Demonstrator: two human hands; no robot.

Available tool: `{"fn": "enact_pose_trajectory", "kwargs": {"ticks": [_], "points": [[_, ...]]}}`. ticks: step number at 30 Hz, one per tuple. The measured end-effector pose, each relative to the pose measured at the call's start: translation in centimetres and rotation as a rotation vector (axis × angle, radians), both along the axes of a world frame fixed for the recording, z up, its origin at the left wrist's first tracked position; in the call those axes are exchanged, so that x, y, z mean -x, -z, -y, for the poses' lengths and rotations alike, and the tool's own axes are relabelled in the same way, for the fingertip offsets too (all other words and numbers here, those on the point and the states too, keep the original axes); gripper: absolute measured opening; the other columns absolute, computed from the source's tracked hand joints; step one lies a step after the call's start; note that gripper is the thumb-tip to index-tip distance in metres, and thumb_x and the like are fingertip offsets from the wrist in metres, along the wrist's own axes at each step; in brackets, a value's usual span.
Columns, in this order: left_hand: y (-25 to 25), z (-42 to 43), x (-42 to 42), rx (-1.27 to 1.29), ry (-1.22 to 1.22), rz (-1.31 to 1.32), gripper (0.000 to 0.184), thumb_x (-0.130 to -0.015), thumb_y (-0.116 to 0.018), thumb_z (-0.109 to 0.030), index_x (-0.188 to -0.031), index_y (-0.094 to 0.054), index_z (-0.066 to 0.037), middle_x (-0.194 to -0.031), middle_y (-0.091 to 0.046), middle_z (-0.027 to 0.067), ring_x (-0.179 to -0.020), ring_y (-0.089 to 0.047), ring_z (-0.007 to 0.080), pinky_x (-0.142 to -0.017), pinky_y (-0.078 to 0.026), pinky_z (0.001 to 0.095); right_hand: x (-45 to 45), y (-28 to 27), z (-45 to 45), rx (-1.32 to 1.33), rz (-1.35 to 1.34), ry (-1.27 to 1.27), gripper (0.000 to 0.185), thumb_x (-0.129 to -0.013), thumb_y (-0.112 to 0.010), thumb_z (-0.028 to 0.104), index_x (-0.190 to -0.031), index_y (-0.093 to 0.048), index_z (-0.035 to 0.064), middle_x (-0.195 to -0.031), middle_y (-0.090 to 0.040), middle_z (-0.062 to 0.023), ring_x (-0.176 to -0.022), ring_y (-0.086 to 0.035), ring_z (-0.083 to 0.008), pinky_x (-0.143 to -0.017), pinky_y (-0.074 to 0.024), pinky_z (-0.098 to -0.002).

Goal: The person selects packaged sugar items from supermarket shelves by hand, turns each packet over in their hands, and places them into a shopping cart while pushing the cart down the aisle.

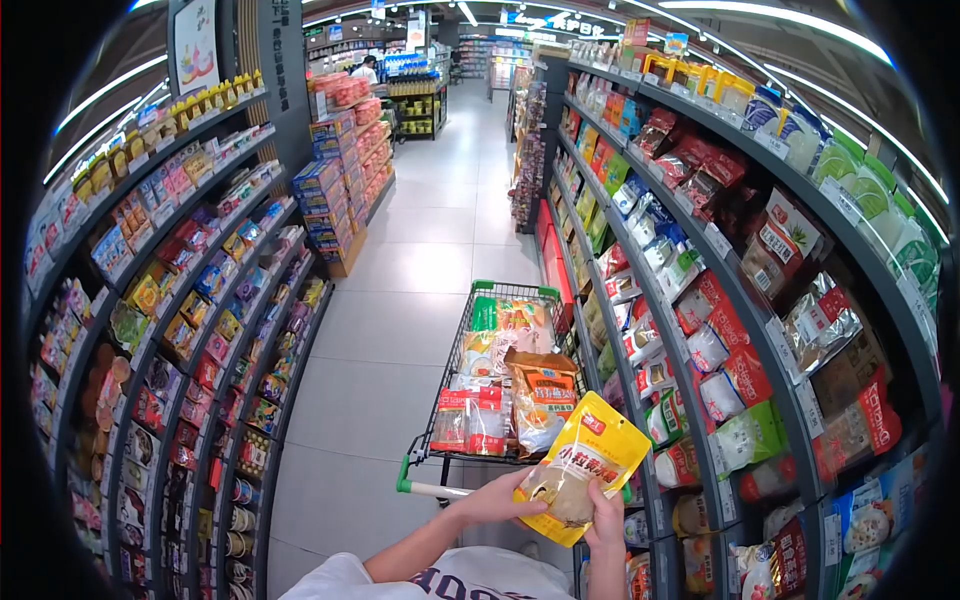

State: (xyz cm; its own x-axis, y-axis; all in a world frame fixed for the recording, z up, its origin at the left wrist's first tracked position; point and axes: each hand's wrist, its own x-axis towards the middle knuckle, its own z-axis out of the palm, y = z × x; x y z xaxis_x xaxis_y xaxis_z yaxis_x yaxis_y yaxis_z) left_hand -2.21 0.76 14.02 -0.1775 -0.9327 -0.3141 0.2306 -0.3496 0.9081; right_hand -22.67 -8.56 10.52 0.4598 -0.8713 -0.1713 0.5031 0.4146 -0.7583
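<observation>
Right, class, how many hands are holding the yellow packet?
2: the left hand at the lower left of the yellow packet, and the right hand at its lower right.

This is a shop, a supermarket by its look: long shelves (700,235) of packaged goods with price labels along their edges flank a tiled aisle (420,260). A shopping cart (447,400) stands in it, and signs (560,22) hang overhead.

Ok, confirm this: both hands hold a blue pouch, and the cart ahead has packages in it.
Wrong color: the head view shows a yellow pouch. The left hand and right hand do hold it, and the cart ahead has packages in it.
</observation>
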Motion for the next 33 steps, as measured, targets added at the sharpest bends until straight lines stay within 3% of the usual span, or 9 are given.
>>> {"fn": "enact_pose_trajectory", "kwargs": {"ticks": [3, 6, 9, 15, 24, 33], "points": [[2.9, 0.5, 1.0, 0.207, -0.078, 0.17, 0.077, -0.086, -0.083, -0.023, -0.148, -0.043, -0.002, -0.132, -0.061, 0.0077, -0.119, -0.058, 0.0158, -0.103, -0.047, 0.0326, 0.5, -0.3, 0.3, 0.035, -0.077, -0.044, 0.049, -0.096, -0.064, 0.002, -0.142, -0.046, 0.0016, -0.133, -0.062, -0.011, -0.118, -0.062, -0.0222, -0.101, -0.051, -0.0375], [3.8, 0.6, 1.5, 0.195, -0.153, 0.135, 0.078, -0.081, -0.087, -0.029, -0.142, -0.048, 0.0, -0.128, -0.063, 0.0092, -0.116, -0.06, 0.0177, -0.102, -0.048, 0.0339, 0.5, -0.3, 0.4, 0.088, -0.109, -0.059, 0.052, -0.094, -0.066, 0.001, -0.142, -0.046, 0.0018, -0.134, -0.061, -0.0104, -0.12, -0.061, -0.0219, -0.103, -0.0497, -0.0372], [2.6, 0.3, 1.3, 0.175, -0.16, 0.157, 0.077, -0.081, -0.086, -0.019, -0.145, -0.046, -0.002, -0.13, -0.063, 0.0074, -0.119, -0.057, 0.0149, -0.104, -0.046, 0.0334, 0.3, -0.1, 0.3, 0.09, -0.113, -0.063, 0.055, -0.092, -0.069, 0.0, -0.142, -0.045, 0.002, -0.135, -0.06, -0.0097, -0.122, -0.06, -0.0216, -0.104, -0.0481, -0.0374], [2.2, -0.1, 1.2, 0.204, -0.224, -0.005, 0.08, -0.078, -0.088, -0.017, -0.144, -0.047, -0.001, -0.129, -0.063, 0.007, -0.119, -0.057, 0.0158, -0.104, -0.046, 0.0332, -0.2, -1.0, -0.4, 0.116, -0.147, -0.079, 0.063, -0.086, -0.074, -0.003, -0.142, -0.045, 0.0023, -0.135, -0.059, -0.0091, -0.122, -0.059, -0.0212, -0.106, -0.0464, -0.0373], [2.3, -0.2, 0.3, 0.292, -0.082, -0.002, 0.097, -0.073, -0.092, -0.013, -0.15, -0.034, 0.001, -0.139, -0.054, 0.0075, -0.127, -0.051, 0.0159, -0.109, -0.044, 0.0334, -0.2, -1.1, -0.6, 0.114, -0.127, -0.076, 0.07, -0.08, -0.077, -0.006, -0.141, -0.045, 0.0029, -0.134, -0.059, -0.0092, -0.122, -0.059, -0.0215, -0.106, -0.0465, -0.0378], [1.2, -0.6, 0.6, 0.27, -0.092, 0.002, 0.091, -0.075, -0.092, -0.015, -0.147, -0.038, 0.001, -0.136, -0.056, 0.007, -0.124, -0.053, 0.0153, -0.107, -0.045, 0.0329, 0.2, -1.6, -0.6, 0.128, -0.128, -0.091, 0.069, -0.081, -0.078, -0.005, -0.141, -0.045, 0.0032, -0.134, -0.06, -0.009, -0.122, -0.059, -0.0214, -0.106, -0.0467, -0.0378]]}}
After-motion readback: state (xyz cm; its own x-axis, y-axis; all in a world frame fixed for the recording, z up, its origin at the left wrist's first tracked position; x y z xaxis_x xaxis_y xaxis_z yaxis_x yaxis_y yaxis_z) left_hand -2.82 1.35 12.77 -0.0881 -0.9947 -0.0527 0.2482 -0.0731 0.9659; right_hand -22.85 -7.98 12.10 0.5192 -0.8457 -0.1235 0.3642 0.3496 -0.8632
